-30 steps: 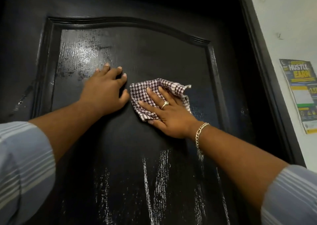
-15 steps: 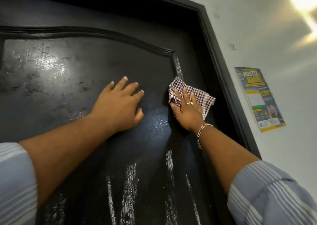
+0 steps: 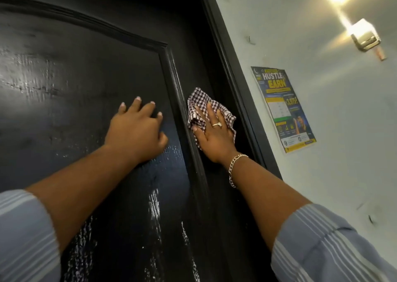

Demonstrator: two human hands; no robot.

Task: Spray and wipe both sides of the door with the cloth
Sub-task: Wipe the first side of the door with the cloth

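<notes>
A black panelled door [image 3: 86, 88] fills the left of the head view, with wet streaks of spray running down its lower part. My right hand [image 3: 214, 137] presses a checked maroon-and-white cloth [image 3: 199, 101] flat against the door's right stile, just outside the raised panel moulding. My left hand [image 3: 137, 131] lies flat on the inner panel, fingers spread, holding nothing. No spray bottle is in view.
The black door frame [image 3: 242, 101] runs along the right of the door. On the pale wall beside it hangs a blue and yellow poster [image 3: 283, 110]. A lit wall lamp [image 3: 365, 34] is mounted higher up to the right.
My right hand has slid the cloth rightward, from the middle of the panel over the moulding onto the stile. My left hand stayed flat on the panel. The view has swung right.
</notes>
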